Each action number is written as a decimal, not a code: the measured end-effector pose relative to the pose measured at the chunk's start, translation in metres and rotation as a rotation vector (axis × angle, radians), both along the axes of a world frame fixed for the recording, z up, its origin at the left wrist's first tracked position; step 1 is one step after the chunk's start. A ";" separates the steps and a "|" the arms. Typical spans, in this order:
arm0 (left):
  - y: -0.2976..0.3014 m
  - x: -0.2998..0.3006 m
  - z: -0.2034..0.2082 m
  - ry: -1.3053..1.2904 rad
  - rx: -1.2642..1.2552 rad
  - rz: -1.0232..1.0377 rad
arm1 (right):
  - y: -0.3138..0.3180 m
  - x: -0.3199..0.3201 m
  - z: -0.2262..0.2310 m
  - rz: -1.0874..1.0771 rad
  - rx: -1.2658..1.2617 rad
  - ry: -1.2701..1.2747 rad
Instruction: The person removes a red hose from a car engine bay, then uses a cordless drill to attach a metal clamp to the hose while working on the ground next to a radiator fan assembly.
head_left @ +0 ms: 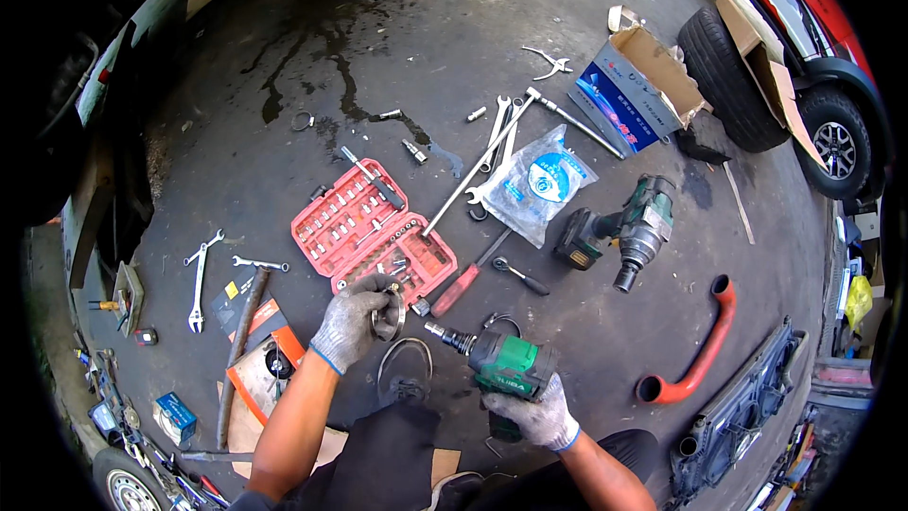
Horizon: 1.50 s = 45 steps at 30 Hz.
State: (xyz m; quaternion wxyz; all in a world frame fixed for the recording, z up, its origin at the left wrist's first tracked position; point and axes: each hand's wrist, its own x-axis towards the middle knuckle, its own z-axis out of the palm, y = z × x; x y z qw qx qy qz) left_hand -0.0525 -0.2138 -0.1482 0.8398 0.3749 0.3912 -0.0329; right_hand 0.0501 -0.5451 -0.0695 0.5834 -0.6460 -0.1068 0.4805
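My left hand (348,324), in a grey work glove, is closed on a round metal hose clamp (389,329), held above the open red socket case's near edge. My gloved right hand (537,414) grips the handle of a green and black cordless impact wrench (511,362). A socket (435,329) on the wrench's nose points left toward the clamp, with a gap between them. Just beyond my left hand lies the red socket case (331,270), with sockets and bits in its slots. Another hose clamp (502,322) lies on the ground, partly hidden behind the wrench.
A second impact wrench (648,222) and a bent red hose (700,360) lie to the right. Ahead are a plastic bag (534,180), a long-handled bar (482,161) and a blue cardboard box (624,99). Spanners (200,284) lie left. A black radiator-like part (738,416) sits at right.
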 end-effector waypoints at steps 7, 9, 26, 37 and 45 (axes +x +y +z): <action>-0.008 -0.010 0.035 -0.116 -0.232 -0.049 | 0.016 0.002 0.011 -0.115 0.042 0.169; -0.014 -0.009 0.048 -0.062 -0.043 -0.131 | 0.017 0.001 0.008 -0.119 0.049 0.147; -0.026 -0.008 0.070 -0.181 0.698 -0.288 | 0.032 -0.004 0.034 -0.286 0.137 0.604; -0.027 -0.010 0.067 -0.126 0.492 -0.319 | 0.019 -0.005 0.021 -0.236 0.141 0.653; -0.026 -0.004 0.084 -0.042 0.504 -0.374 | 0.017 0.001 0.031 -0.228 0.140 0.677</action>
